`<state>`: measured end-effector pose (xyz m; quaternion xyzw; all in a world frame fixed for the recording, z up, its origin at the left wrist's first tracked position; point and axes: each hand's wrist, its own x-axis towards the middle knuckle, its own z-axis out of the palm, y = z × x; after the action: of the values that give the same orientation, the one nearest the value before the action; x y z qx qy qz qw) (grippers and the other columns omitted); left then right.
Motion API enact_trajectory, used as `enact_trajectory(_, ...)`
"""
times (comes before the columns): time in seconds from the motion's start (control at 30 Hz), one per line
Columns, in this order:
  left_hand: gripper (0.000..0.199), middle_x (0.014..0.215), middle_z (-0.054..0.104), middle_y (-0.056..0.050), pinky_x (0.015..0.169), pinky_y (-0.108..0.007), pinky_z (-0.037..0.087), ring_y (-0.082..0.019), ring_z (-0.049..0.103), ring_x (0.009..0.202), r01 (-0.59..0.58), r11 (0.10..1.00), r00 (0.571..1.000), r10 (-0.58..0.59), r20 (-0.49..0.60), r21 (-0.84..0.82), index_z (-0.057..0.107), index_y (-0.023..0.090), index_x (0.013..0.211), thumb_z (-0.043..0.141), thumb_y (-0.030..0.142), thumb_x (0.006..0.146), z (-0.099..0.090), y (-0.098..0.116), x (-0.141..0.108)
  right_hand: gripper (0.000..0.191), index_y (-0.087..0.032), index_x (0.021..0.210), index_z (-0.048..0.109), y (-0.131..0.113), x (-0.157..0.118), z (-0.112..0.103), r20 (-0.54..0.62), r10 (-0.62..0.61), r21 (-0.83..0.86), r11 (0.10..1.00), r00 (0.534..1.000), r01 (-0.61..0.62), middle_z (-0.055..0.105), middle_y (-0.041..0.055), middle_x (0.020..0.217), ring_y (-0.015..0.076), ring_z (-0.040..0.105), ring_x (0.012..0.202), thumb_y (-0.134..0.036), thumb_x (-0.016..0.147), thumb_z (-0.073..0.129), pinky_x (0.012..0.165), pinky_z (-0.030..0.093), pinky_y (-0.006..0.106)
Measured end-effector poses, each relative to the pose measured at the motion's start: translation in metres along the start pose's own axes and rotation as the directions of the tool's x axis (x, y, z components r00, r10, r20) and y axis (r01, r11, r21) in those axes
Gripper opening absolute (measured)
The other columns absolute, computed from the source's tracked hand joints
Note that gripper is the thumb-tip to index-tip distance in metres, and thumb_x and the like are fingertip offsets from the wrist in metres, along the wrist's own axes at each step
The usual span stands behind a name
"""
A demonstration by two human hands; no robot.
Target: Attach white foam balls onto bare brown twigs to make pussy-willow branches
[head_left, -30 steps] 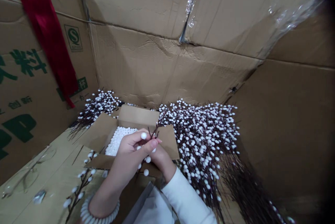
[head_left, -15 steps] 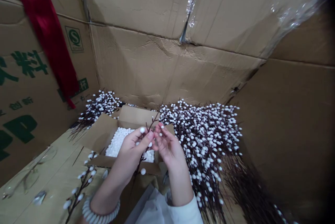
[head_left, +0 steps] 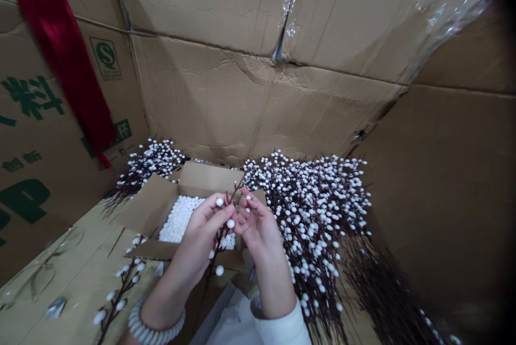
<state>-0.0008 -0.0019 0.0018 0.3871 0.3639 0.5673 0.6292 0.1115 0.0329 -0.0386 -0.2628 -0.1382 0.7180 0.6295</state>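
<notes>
My left hand [head_left: 201,232] is closed around a thin brown artificial berry stem [head_left: 237,187], thumb and fingers pinching it. Several white balls sit along this stem, one of them hanging low at its side [head_left: 219,270]. My right hand [head_left: 258,235] is close beside it with curled fingers, a small white ball [head_left: 248,198] at its fingertips by the stem's upper twigs. Below both hands stands an open cardboard box [head_left: 151,205] filled with loose white balls [head_left: 181,218]. The hands partly hide the box and the stem's middle.
A large pile of white-berried stems [head_left: 314,200] lies on the right, with bare brown stems [head_left: 387,291] beyond it. Another bunch [head_left: 151,159] is at back left. One berry stem [head_left: 116,299] and eyeglasses [head_left: 36,278] lie left. Cardboard walls [head_left: 209,92] surround the table; red ribbon [head_left: 68,60] hangs left.
Both hands stay at nearly the same spot. The stem has shifted slightly in my left hand, and its lower ball sits a little lower. The view has moved slightly.
</notes>
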Motion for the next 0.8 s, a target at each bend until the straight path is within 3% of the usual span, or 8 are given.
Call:
enact_trajectory(0.23, 0.018, 0.06, 0.059, 0.007, 0.051, -0.017, 0.044, -0.008, 0.053, 0.054, 0.01, 1.0, 1.0, -0.01, 0.015, -0.029, 0.058, 0.019, 0.069, 0.074, 0.026, 0.07, -0.001, 0.001, 0.002, 0.024, -0.015, 0.089, 0.067, -0.001, -0.001, 0.004, 0.008, 0.03, -0.04, 0.999, 1.0, -0.03, 0.062, -0.0038, 0.06, 0.0118, 0.055, 0.047, -0.018, 0.065, 0.067, 0.038, 0.047, 0.023)
enact_trajectory(0.4, 0.017, 0.058, 0.059, 0.006, 0.052, -0.017, 0.044, -0.008, 0.054, 0.053, 0.0, 1.0, 1.0, 0.0, 0.03, -0.017, 0.059, 0.018, 0.065, 0.073, 0.024, 0.071, -0.001, 0.002, 0.001, 0.033, -0.015, 0.094, 0.068, -0.003, -0.003, 0.005, -0.002, -0.083, -0.084, 0.993, 0.997, 0.082, 0.062, -0.005, 0.062, 0.0051, 0.049, 0.046, -0.014, 0.062, 0.076, 0.042, 0.043, 0.015)
enact_trajectory(0.5, 0.016, 0.057, 0.061, 0.006, 0.053, -0.017, 0.045, -0.009, 0.056, 0.054, 0.01, 1.0, 1.0, -0.01, 0.022, -0.001, 0.059, 0.018, 0.065, 0.073, 0.025, 0.07, -0.001, 0.004, 0.0, 0.032, -0.017, 0.094, 0.066, -0.001, -0.006, 0.006, 0.012, -0.145, -0.13, 0.981, 0.989, 0.145, 0.062, -0.0056, 0.06, 0.0026, 0.042, 0.042, -0.023, 0.066, 0.08, 0.039, 0.036, 0.012)
enact_trajectory(0.63, 0.016, 0.055, 0.062, 0.004, 0.052, -0.017, 0.045, -0.009, 0.055, 0.053, 0.009, 0.999, 0.999, -0.01, 0.032, 0.031, 0.06, 0.018, 0.065, 0.072, 0.026, 0.07, -0.001, 0.007, -0.001, 0.031, -0.018, 0.081, 0.061, 0.002, -0.008, 0.008, 0.041, -0.191, -0.188, 0.963, 0.981, 0.195, 0.048, -0.0109, 0.043, 0.0031, 0.032, 0.037, -0.041, 0.069, 0.079, 0.035, 0.028, 0.012)
enact_trajectory(0.8, 0.018, 0.053, 0.061, 0.005, 0.048, -0.016, 0.041, -0.008, 0.051, 0.048, 0.037, 0.998, 0.999, -0.038, 0.028, 0.052, 0.058, 0.018, 0.067, 0.071, 0.03, 0.072, -0.001, 0.009, -0.002, 0.038, -0.02, 0.073, 0.052, -0.001, -0.013, 0.013, 0.101, -0.194, -0.189, 0.959, 0.976, 0.211, 0.047, -0.0117, 0.053, 0.0018, 0.027, 0.04, -0.036, 0.063, 0.084, 0.037, 0.025, 0.011)
